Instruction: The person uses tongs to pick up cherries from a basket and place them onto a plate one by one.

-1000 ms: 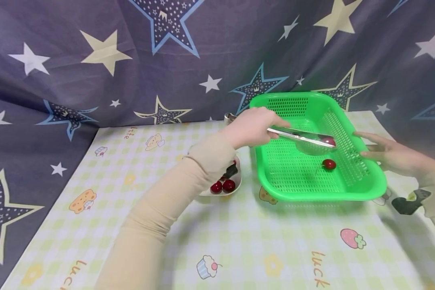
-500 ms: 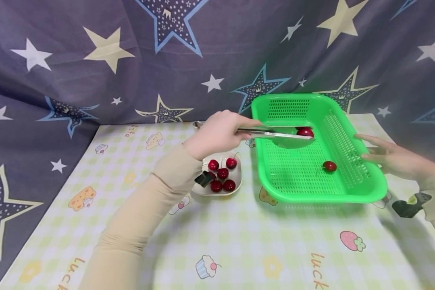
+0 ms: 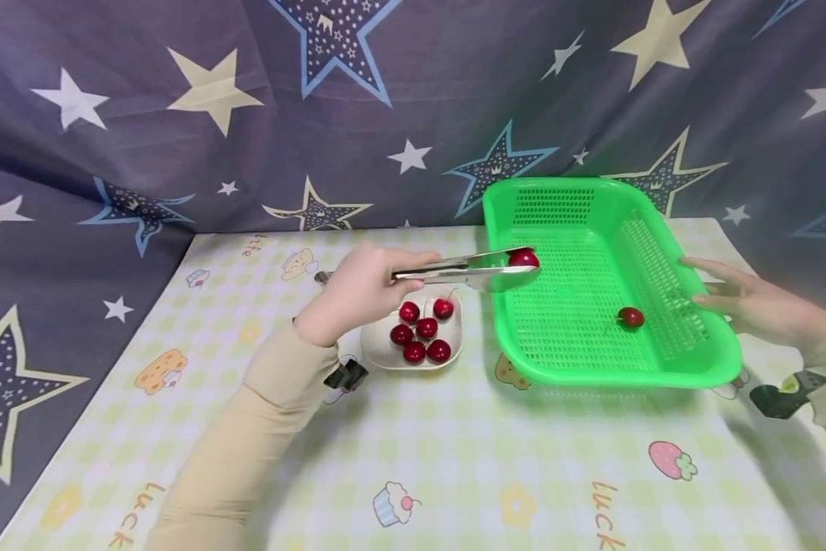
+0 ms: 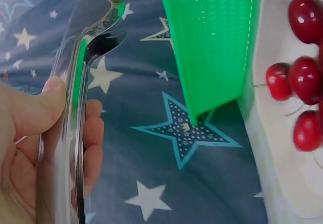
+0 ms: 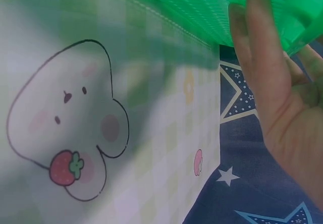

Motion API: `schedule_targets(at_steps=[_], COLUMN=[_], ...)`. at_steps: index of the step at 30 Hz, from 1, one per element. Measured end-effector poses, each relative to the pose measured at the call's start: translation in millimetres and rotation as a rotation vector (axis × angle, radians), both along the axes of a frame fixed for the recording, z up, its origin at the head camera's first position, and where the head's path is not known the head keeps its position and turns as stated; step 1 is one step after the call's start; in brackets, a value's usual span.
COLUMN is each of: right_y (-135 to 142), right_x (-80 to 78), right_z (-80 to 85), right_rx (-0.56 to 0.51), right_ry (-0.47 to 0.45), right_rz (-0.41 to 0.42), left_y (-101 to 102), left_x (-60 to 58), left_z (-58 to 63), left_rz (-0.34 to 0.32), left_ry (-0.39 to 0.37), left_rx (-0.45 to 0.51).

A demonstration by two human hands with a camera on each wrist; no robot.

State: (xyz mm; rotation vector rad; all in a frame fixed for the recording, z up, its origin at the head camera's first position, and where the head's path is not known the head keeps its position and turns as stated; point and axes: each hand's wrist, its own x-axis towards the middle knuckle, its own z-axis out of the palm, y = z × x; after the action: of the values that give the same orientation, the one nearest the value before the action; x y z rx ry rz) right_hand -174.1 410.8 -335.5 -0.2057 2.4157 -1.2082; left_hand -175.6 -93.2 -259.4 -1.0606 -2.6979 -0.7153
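Note:
My left hand point(image 3: 367, 289) grips a pair of metal tongs point(image 3: 454, 269). Between the tongs' tips sits a red cherry point(image 3: 524, 261), above the left rim of the green basket point(image 3: 612, 377). In the left wrist view the thumb and fingers wrap round the tongs point(image 4: 73, 128); the cherry in them cannot be made out there. A single cherry point(image 3: 631, 317) lies on the basket floor at the right. Below the left hand stands a white dish point(image 3: 380, 348) with several cherries point(image 3: 426, 327). My right hand point(image 3: 757, 302) touches the basket's right rim with extended fingers point(image 5: 265, 37).
A checked tablecloth point(image 3: 523, 451) with printed cartoons covers the table. Behind it hangs a dark blue cloth point(image 3: 357, 138) with stars. The dish stands just left of the basket, with a narrow gap between them.
My left hand has moved left, bringing the tongs and their cherry from over the basket's right part to its left rim. The dish's cherries now show fully. The right hand stays at the rim.

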Motion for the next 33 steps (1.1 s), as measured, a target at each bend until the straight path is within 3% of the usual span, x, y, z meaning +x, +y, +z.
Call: schedule_targets(at_steps=[15,33], right_y=[-4.3,-3.7], right_x=[1.6,3.2], right_z=[5.5,5.1], right_rx=[0.022,0.038], right_ry=[-0.007,0.007], right_rz=[0.002,0.006], left_y=[-45.3,-89.8], left_x=[16.4,41.6], left_z=[-33.0,-47.2], left_rz=[0.176,0.342], left_ry=[-0.005,-0.021], left_rx=[0.064,0.016])
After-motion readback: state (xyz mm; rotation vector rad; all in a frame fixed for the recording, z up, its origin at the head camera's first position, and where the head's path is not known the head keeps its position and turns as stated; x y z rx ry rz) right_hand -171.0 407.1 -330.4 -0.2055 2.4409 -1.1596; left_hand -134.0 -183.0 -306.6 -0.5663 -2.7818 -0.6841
